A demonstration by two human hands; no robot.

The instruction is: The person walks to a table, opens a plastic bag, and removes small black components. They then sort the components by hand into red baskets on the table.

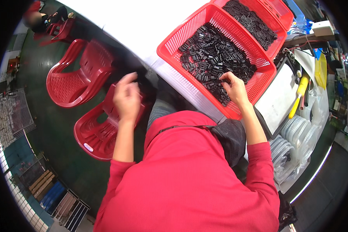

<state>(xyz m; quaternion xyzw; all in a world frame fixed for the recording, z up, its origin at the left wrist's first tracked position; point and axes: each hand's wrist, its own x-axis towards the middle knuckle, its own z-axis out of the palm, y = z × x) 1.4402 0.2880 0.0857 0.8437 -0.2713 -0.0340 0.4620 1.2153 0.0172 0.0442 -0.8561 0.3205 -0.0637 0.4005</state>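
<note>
Two red baskets hold black clips; right hand among them.

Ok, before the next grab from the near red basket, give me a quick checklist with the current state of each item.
1. Right hand in the near red basket, on the black plastic parts: ok.
2. Basket stocked with parts: ok.
3. Right-hand grip on a part: cannot tell.
4. Left hand raised above the red chairs, outside the basket: ok.
5. What the left hand holds: cannot tell.
6. Second red basket behind, also stocked: ok.
</note>
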